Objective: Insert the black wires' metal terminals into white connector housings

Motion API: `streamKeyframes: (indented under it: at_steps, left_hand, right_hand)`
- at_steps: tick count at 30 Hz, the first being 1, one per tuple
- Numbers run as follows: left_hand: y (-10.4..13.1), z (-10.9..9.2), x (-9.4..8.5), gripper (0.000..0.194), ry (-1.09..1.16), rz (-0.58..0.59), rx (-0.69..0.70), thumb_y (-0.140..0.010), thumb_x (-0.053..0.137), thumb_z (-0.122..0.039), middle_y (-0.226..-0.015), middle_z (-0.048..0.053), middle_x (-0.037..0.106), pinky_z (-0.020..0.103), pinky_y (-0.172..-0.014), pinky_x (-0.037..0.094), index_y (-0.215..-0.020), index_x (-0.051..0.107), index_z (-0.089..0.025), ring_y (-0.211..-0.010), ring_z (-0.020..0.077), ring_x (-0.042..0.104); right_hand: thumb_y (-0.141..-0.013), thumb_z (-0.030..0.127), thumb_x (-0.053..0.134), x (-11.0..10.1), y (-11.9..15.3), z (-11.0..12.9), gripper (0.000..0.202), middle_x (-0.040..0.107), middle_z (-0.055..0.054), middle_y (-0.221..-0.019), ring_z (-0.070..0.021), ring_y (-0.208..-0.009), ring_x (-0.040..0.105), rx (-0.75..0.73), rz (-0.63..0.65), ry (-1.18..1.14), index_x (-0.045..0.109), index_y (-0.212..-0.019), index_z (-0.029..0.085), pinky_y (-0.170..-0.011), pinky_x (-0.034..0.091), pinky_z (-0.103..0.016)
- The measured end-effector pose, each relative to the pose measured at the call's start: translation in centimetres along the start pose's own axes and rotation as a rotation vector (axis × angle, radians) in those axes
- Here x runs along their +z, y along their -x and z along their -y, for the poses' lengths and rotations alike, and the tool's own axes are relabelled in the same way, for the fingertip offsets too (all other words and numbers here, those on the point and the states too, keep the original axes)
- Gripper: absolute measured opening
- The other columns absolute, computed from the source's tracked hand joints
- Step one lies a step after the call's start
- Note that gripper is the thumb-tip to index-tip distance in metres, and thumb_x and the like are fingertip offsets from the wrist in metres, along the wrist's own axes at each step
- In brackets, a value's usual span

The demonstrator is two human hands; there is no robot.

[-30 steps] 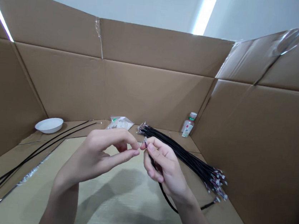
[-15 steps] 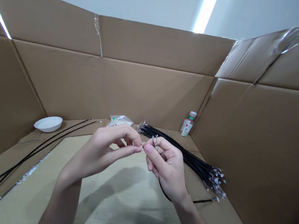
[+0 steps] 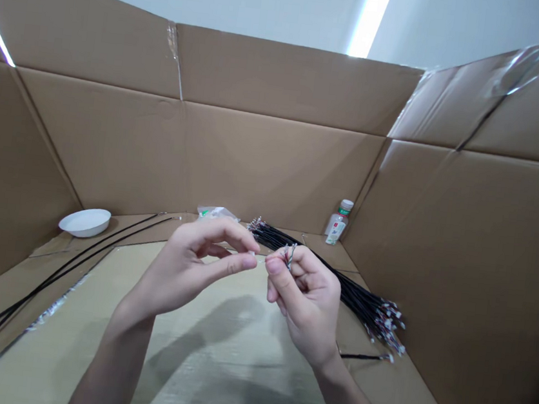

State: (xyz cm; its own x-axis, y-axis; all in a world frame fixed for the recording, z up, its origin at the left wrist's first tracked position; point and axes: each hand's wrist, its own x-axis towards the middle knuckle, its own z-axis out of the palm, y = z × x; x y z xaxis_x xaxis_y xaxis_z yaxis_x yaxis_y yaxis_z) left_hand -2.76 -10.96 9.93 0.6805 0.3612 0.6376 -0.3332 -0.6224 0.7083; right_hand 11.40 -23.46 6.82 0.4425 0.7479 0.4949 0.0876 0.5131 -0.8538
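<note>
In the head view my left hand [image 3: 209, 260] pinches a tiny white piece [image 3: 252, 254], likely a connector housing, between thumb and fingertips. My right hand [image 3: 305, 297] is closed on the end of a black cable, whose thin coloured wires [image 3: 289, 253] stick up above the thumb. A small gap separates the two hands' fingertips, and something thin and pale shows in it. Most of the held cable is hidden behind my right hand and wrist; a black length with a white connector [image 3: 387, 357] emerges to the right of the wrist.
A thick bundle of black cables [image 3: 356, 295] lies behind my right hand. Two more cables [image 3: 61, 272] lie at left, near a white bowl [image 3: 86, 222]. A plastic bag [image 3: 218, 213] and a bottle [image 3: 338, 223] stand at the back. Cardboard walls [image 3: 273, 170] surround the work surface.
My hands have moved slightly apart: the fingertips touched or nearly touched before and now a gap lies between them. The right hand with the wires has shifted a little right.
</note>
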Motion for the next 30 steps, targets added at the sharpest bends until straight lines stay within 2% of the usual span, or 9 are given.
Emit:
streamKeyframes:
  at_steps: [4,8,11,14,18,21,24,26,30]
  left_hand:
    - [-0.1,-0.1,0.3,0.019,-0.227,0.03,0.225,-0.096,0.069,-0.01,-0.1,0.0,0.074,0.023,-0.08,0.057,-0.107,0.073,-0.024,-0.093,0.0122,0.068]
    - [-0.2,0.5,0.3,0.024,-0.369,0.023,0.483,-0.094,0.067,-0.001,-0.105,0.005,0.073,0.024,-0.085,0.057,-0.11,0.071,-0.018,-0.097,0.0132,0.07]
    - [-0.2,0.8,0.3,0.024,-0.449,-0.007,0.572,-0.093,0.067,0.002,-0.106,0.006,0.073,0.023,-0.088,0.056,-0.11,0.071,-0.015,-0.098,0.0129,0.07]
    - [-0.1,0.6,0.6,0.02,-0.444,-0.051,0.496,-0.093,0.07,-0.002,-0.103,0.004,0.072,0.02,-0.08,0.057,-0.107,0.071,-0.016,-0.093,0.0112,0.069]
    - [0.1,-0.1,1.0,0.008,-0.299,-0.046,0.208,-0.097,0.069,-0.013,-0.094,-0.001,0.069,0.013,-0.059,0.052,-0.097,0.071,-0.021,-0.079,0.0069,0.065]
    - [0.1,-0.5,1.3,0.007,-0.13,-0.029,0.004,-0.099,0.068,-0.021,-0.088,-0.003,0.068,0.011,-0.054,0.051,-0.092,0.071,-0.023,-0.068,0.0052,0.062]
    - [-0.1,-0.7,1.3,0.009,0.038,-0.001,-0.116,-0.098,0.069,-0.025,-0.084,-0.003,0.068,0.011,-0.057,0.054,-0.09,0.073,-0.022,-0.065,0.0055,0.062]
    - [-0.2,-0.7,1.2,0.008,0.097,0.029,-0.155,-0.096,0.072,-0.025,-0.083,-0.002,0.07,0.011,-0.06,0.055,-0.089,0.075,-0.021,-0.067,0.0061,0.063]
    - [-0.6,-0.2,0.9,0.006,0.184,-0.013,-0.178,-0.088,0.082,-0.023,-0.087,-0.001,0.073,0.012,-0.068,0.056,-0.092,0.078,-0.022,-0.077,0.0077,0.067]
  right_hand:
    - [-0.098,0.036,0.072,0.0,-0.1,0.2,0.02,0.056,0.006,-0.057,-0.0046,-0.044,0.036,0.027,0.014,-0.052,0.064,-0.088,0.02,-0.042,0.026,-0.02]
    - [-0.099,0.035,0.071,0.0,-0.3,0.3,0.022,0.056,0.006,-0.055,-0.0031,-0.042,0.033,0.074,0.047,-0.129,0.063,-0.088,0.019,-0.039,0.022,-0.018]
    - [-0.1,0.034,0.071,-0.1,-0.5,0.2,0.021,0.058,0.006,-0.055,-0.0019,-0.04,0.032,0.106,0.073,-0.165,0.063,-0.089,0.019,-0.038,0.02,-0.017]
    - [-0.099,0.033,0.072,-0.2,-0.5,0.2,0.017,0.061,0.006,-0.056,-0.0012,-0.039,0.034,0.103,0.084,-0.177,0.065,-0.092,0.019,-0.038,0.022,-0.015]
    - [-0.096,0.033,0.075,-0.4,-0.3,0.0,0.015,0.064,0.006,-0.06,-0.0029,-0.04,0.042,0.049,0.064,-0.101,0.066,-0.094,0.021,-0.037,0.028,-0.016]
    - [-0.096,0.029,0.074,-0.5,-0.1,-0.3,0.009,0.068,0.004,-0.07,-0.0064,-0.051,0.055,-0.097,-0.005,0.101,0.067,-0.096,0.024,-0.044,0.04,-0.018]
    - [-0.098,0.024,0.072,-0.8,0.0,-0.5,0.003,0.071,0.002,-0.081,-0.0092,-0.067,0.064,-0.266,-0.027,0.296,0.069,-0.097,0.024,-0.061,0.05,-0.022]
    - [-0.099,0.024,0.07,-0.9,-0.1,-0.4,0.005,0.07,0.003,-0.078,-0.0093,-0.068,0.063,-0.248,0.0,0.284,0.068,-0.094,0.024,-0.065,0.051,-0.023]
    - [-0.099,0.031,0.07,-1.0,-0.5,0.2,0.018,0.063,0.005,-0.064,-0.0079,-0.056,0.054,-0.041,0.019,0.038,0.065,-0.085,0.021,-0.057,0.045,-0.021]
